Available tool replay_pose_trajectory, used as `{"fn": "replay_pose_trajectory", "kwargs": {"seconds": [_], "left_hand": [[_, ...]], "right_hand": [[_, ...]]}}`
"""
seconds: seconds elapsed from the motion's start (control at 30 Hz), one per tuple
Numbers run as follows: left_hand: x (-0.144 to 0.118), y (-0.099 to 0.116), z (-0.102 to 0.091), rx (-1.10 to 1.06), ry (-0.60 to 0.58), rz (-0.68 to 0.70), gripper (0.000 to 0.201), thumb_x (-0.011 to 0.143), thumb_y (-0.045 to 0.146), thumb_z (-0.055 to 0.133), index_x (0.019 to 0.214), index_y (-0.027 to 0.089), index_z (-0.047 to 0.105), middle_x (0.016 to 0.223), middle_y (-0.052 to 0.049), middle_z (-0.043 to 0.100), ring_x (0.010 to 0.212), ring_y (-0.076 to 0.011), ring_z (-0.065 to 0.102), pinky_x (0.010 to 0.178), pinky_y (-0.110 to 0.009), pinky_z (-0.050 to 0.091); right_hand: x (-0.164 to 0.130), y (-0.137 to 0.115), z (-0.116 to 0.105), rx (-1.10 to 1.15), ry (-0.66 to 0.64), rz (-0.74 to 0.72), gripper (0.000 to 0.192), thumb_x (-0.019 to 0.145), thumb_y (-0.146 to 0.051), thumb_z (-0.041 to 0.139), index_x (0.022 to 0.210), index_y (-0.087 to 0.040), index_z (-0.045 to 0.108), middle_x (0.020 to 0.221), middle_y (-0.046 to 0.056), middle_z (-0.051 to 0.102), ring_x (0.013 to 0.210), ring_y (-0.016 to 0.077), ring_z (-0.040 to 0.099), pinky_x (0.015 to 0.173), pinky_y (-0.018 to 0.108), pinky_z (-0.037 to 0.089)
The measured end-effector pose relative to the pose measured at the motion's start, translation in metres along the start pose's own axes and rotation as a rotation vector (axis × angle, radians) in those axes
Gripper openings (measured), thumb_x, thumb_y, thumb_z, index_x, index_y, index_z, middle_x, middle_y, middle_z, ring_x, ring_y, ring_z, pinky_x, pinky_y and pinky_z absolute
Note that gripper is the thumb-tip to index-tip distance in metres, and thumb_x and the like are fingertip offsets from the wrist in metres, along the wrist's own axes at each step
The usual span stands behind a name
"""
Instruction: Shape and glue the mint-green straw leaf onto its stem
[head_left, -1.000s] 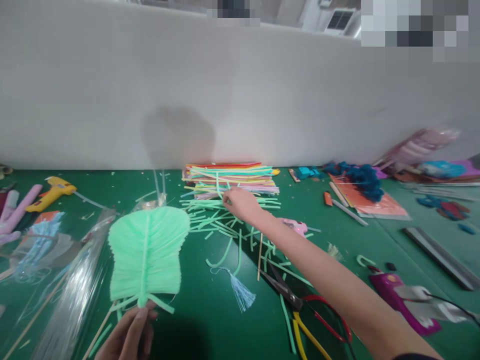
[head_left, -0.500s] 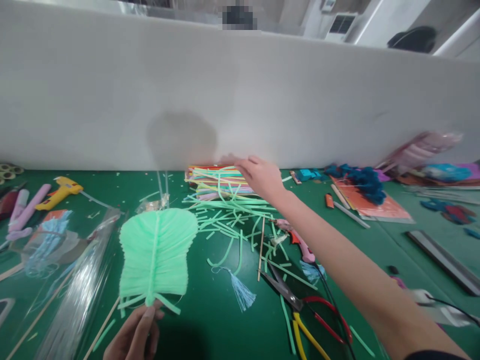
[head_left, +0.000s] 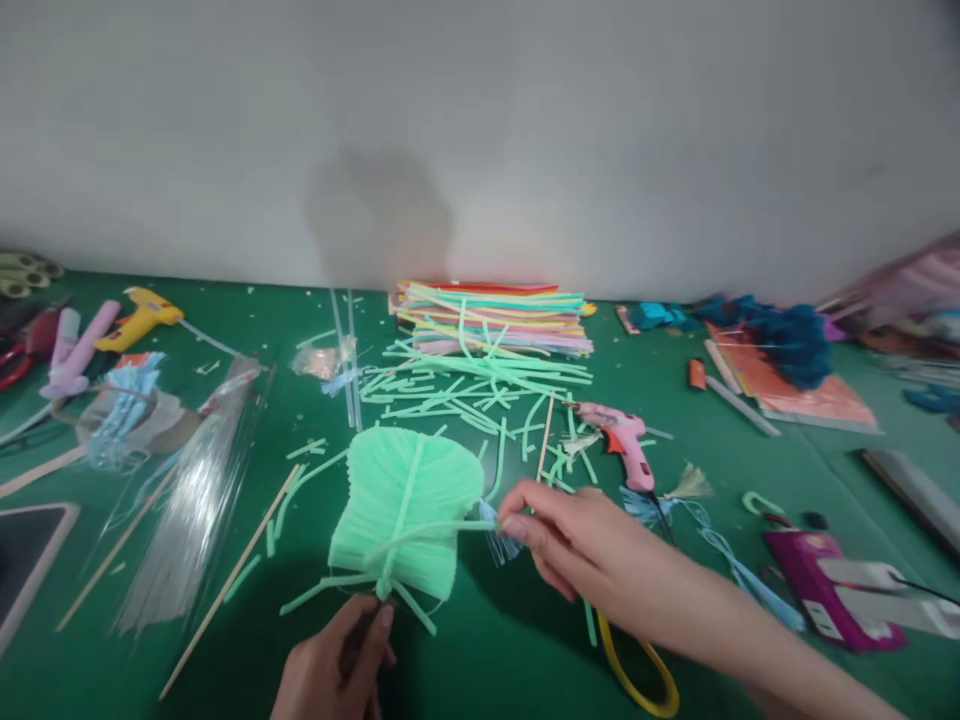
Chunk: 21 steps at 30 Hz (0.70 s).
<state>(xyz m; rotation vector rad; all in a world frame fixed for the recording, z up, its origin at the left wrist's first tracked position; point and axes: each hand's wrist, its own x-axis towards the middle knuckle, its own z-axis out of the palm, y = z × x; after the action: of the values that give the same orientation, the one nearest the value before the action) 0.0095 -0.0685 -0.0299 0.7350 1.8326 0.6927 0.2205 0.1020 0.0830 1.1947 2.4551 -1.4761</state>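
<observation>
A mint-green fan (head_left: 375,490) made of brushed-out pipe cleaners, with a ridge down its middle, is held above the table. My left hand (head_left: 337,655) is closed around its bottom stem, where two short green ends stick out sideways. My right hand (head_left: 574,540) pinches the end of a green pipe cleaner (head_left: 442,527), which stretches leftward over the lower part of the fan. Under my right forearm, the scissors' yellow handle (head_left: 637,675) shows; the blades are hidden. A light blue tassel (head_left: 501,540) lies partly covered behind my right fingers.
Bundled coloured pipe cleaners (head_left: 495,320) lie by the white partition (head_left: 525,150), with loose green ones (head_left: 480,375) in front. A pink glue gun (head_left: 619,435) is at right, a yellow one (head_left: 141,318) at left. Wooden sticks (head_left: 229,580), clear plastic sleeves (head_left: 180,540) and a magenta device (head_left: 817,580) surround the work.
My right hand has come back from the pipe cleaner bundle toward the fan, now with a green pipe cleaner. The fan and my left hand appear farther right, and the view has tilted down.
</observation>
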Motion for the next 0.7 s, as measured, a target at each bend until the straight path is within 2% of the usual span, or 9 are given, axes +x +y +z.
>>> {"fn": "replay_pose_trajectory", "kwargs": {"seconds": [0.13, 0.2, 0.27, 0.37, 0.5, 0.57, 0.7], "left_hand": [[-0.003, -0.007, -0.005, 0.112, 0.041, 0.035, 0.038, 0.084, 0.060, 0.051, 0.096, 0.025, 0.060, 0.066, 0.001, 0.072, 0.051, -0.0173, 0.068, 0.049, -0.024, 0.054], [-0.003, -0.010, -0.006, 0.154, 0.079, 0.076, 0.031, 0.086, 0.057, 0.051, 0.092, 0.027, 0.055, 0.067, 0.002, 0.073, 0.057, -0.0175, 0.071, 0.053, -0.023, 0.054], [-0.002, -0.010, -0.005, 0.213, 0.127, 0.121, 0.028, 0.089, 0.054, 0.049, 0.083, 0.027, 0.048, 0.063, 0.004, 0.070, 0.053, -0.0154, 0.069, 0.049, -0.021, 0.050], [0.000, -0.007, -0.002, 0.298, 0.187, 0.228, 0.027, 0.091, 0.051, 0.050, 0.079, 0.027, 0.043, 0.059, 0.006, 0.067, 0.045, -0.0136, 0.064, 0.045, -0.020, 0.044], [0.005, -0.002, 0.002, 0.381, 0.256, 0.358, 0.023, 0.091, 0.049, 0.053, 0.100, 0.028, 0.048, 0.064, 0.006, 0.067, 0.047, -0.0151, 0.064, 0.045, -0.022, 0.043], [0.008, -0.002, 0.003, 0.464, 0.285, 0.406, 0.027, 0.090, 0.049, 0.054, 0.106, 0.028, 0.050, 0.062, 0.007, 0.064, 0.045, -0.0154, 0.062, 0.043, -0.022, 0.040], [0.011, -0.004, 0.002, 0.624, 0.316, 0.547, 0.022, 0.092, 0.044, 0.054, 0.105, 0.026, 0.057, 0.056, 0.007, 0.056, 0.042, -0.0135, 0.057, 0.045, -0.023, 0.040]], "right_hand": [[-0.009, 0.023, 0.045, -0.080, -0.012, 0.133, 0.021, 0.104, -0.034, 0.032, 0.095, -0.025, 0.049, 0.061, -0.006, 0.061, 0.058, 0.0144, 0.058, 0.060, 0.026, 0.036], [-0.014, 0.030, 0.059, -0.106, 0.002, 0.180, 0.022, 0.104, -0.035, 0.030, 0.095, -0.025, 0.048, 0.063, -0.005, 0.063, 0.056, 0.0155, 0.059, 0.057, 0.027, 0.035], [-0.021, 0.033, 0.067, -0.127, 0.005, 0.204, 0.025, 0.104, -0.037, 0.027, 0.095, -0.025, 0.048, 0.061, -0.004, 0.063, 0.053, 0.0167, 0.059, 0.053, 0.028, 0.034], [-0.033, 0.034, 0.071, -0.157, 0.025, 0.184, 0.028, 0.103, -0.041, 0.026, 0.097, -0.026, 0.049, 0.058, -0.004, 0.061, 0.050, 0.0177, 0.059, 0.050, 0.028, 0.033], [-0.044, 0.035, 0.068, -0.185, 0.113, 0.148, 0.025, 0.102, -0.041, 0.033, 0.089, -0.027, 0.050, 0.065, -0.002, 0.062, 0.055, 0.0176, 0.060, 0.051, 0.029, 0.036], [-0.046, 0.037, 0.066, -0.178, 0.142, 0.160, 0.024, 0.100, -0.041, 0.037, 0.087, -0.028, 0.052, 0.068, -0.001, 0.063, 0.057, 0.0181, 0.060, 0.053, 0.030, 0.038], [-0.045, 0.038, 0.064, -0.070, 0.130, 0.222, 0.026, 0.099, -0.043, 0.038, 0.083, -0.028, 0.051, 0.064, -0.002, 0.060, 0.055, 0.0175, 0.057, 0.052, 0.028, 0.038]]}}
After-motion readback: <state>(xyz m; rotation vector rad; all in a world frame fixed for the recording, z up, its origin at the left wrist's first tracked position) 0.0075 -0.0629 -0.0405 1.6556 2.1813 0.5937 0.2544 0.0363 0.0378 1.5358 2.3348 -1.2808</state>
